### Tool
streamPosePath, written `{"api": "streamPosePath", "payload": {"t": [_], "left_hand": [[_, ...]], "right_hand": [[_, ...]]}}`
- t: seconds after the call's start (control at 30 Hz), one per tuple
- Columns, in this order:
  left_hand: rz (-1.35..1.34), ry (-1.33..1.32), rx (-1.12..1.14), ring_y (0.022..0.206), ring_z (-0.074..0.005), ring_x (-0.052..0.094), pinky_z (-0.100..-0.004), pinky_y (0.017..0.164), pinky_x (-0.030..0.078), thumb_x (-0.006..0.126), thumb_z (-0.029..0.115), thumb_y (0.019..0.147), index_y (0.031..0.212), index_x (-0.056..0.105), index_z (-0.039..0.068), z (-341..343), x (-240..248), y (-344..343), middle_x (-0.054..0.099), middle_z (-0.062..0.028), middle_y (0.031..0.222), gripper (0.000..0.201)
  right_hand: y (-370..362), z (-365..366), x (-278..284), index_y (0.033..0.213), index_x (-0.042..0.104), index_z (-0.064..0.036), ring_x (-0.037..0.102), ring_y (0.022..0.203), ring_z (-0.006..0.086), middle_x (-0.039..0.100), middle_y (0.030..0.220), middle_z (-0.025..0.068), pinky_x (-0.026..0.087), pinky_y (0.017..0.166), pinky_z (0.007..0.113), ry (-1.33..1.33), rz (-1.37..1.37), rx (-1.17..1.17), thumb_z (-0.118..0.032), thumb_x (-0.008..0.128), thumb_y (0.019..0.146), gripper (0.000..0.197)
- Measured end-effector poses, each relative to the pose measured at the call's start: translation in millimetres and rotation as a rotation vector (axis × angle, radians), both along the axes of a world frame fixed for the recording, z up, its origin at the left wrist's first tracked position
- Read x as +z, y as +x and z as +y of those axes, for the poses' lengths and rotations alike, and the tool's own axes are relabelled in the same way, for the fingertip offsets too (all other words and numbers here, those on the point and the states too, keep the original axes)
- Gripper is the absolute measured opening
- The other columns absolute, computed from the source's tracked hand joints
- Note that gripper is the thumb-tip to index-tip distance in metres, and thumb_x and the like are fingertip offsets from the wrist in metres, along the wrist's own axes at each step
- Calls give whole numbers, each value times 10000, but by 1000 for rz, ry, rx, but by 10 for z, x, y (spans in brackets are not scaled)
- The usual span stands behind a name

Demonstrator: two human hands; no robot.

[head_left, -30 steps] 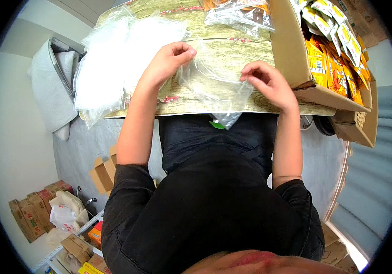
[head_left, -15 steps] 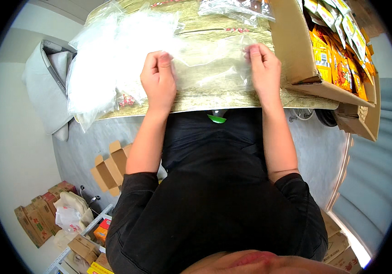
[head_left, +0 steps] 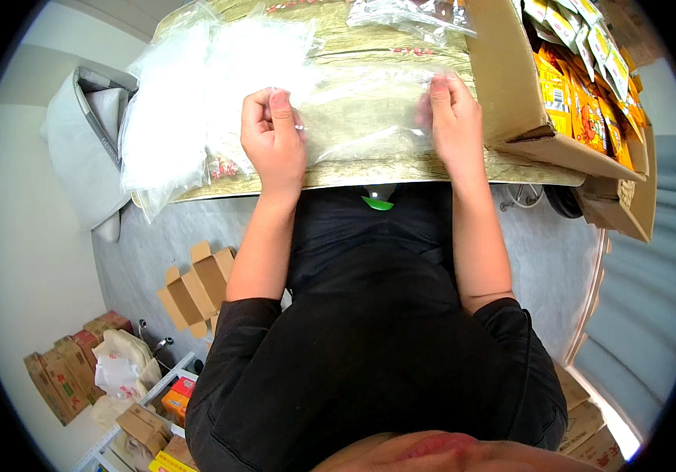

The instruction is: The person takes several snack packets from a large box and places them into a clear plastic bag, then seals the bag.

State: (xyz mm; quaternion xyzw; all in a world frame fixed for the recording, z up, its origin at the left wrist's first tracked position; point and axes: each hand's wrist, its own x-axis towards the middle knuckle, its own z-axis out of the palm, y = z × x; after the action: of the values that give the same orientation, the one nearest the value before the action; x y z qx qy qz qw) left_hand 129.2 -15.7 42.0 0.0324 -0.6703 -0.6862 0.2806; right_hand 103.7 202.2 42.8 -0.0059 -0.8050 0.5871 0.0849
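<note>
Bright, even daylight-like lighting in a heavily curved fisheye view.

Light falls softly from above and casts hardly any hard shadow; only a faint shade lies under the pale wood-grain table (head_left: 401, 169) edge toward 6 o'clock. Glare glints off the clear plastic bag (head_left: 362, 110) stretched flat near 12 o'clock and off the heap of cloudy white plastic bags (head_left: 188, 102) at 10 o'clock, washing out their folds. The black circular rim cuts off every corner, and straight edges, such as the brown cardboard box (head_left: 511, 86) at 1 o'clock, bow outward. The centre is sharp; the very near blurred shape at 6 o'clock is out of focus.
</note>
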Motion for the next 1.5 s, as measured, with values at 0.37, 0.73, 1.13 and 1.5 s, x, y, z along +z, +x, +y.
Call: {"api": "streamPosePath", "payload": {"t": [0.37, 0.73, 1.13, 1.5], "left_hand": [[-226, 457, -479, 835, -171, 661, -307, 722, 565, 586, 218, 1028, 1241, 636, -59, -307, -69, -75, 693, -97, 960, 353], [-79, 123, -317, 838, -126, 657, -274, 733, 547, 756, -37, 865, 915, 701, -27, 289, 111, 28, 686, -60, 923, 76], [272, -311, -324, 821, -164, 611, -288, 746, 498, 793, -85, 785, 809, 564, 32, 583, 230, 107, 631, -99, 931, 258], [-10, 423, -350, 898, -119, 618, -276, 797, 553, 595, 34, 1016, 975, 459, 40, 884, 41, 92, 626, -95, 1005, 142]], "right_hand": [[-204, 165, -113, 923, 632, 4, 603, 589, 209, 654, 738, 117, 483, 605, 370, 48, 190, -243, -264, 509, 1066, 328], [200, -229, 275, 1151, 596, -34, 545, 990, 283, 562, 1067, 133, 464, 889, 404, 167, 759, -154, -208, 773, 870, 376], [409, -124, 499, 874, 673, -9, 654, 749, 223, 653, 808, 99, 523, 687, 325, 107, 593, -42, -18, 772, 785, 133], [453, -255, 293, 1525, 441, -265, 537, 1140, 346, 505, 1324, 161, 400, 932, 489, 703, 656, -22, -161, 662, 832, 735]]}}
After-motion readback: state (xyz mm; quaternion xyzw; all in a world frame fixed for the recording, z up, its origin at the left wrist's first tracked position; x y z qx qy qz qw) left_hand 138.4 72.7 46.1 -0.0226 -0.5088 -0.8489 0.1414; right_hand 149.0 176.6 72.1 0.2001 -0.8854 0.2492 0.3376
